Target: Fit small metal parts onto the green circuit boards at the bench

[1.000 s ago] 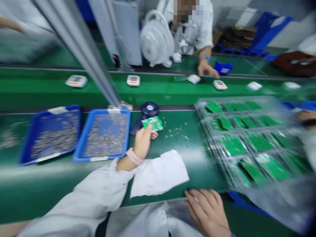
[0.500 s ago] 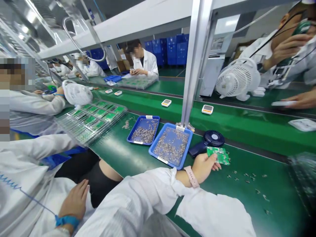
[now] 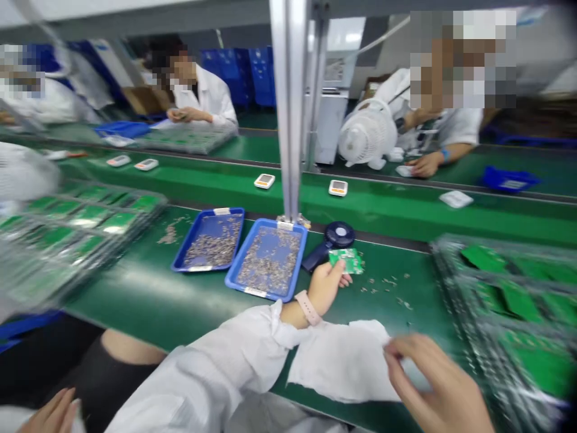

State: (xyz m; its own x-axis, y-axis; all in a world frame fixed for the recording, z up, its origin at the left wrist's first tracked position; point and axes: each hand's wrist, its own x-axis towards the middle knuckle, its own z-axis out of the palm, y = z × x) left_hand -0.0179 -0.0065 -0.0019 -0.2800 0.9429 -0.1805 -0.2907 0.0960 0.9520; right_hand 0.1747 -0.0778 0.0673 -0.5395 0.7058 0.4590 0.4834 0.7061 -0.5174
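My left hand [image 3: 328, 284], with a pink band at the wrist, grips a green circuit board [image 3: 347, 261] by its near edge. The board is held over the bench beside a dark blue handheld fan [image 3: 339, 234]. At the lower right, my right hand [image 3: 433, 379] is slightly blurred, its thumb and forefinger curled together in a pinch. Whatever is between those fingertips cannot be made out. They are close to the right edge of a white cloth-like sheet [image 3: 342, 364]. Small metal parts [image 3: 387, 281] lie scattered right of the board.
Two blue trays of small metal parts, one left [image 3: 210, 239] and one right [image 3: 268, 258], stand left of my left hand. Clear trays of green boards sit at the right [image 3: 451, 294] and far left [image 3: 135, 198]. A metal post [image 3: 291, 120] rises behind. A co-worker's hand [image 3: 51, 415] shows lower left.
The view has swung right, bringing the right-hand tray of boards further in. My right hand has come into view at the lower right. My left hand still holds the circuit board.
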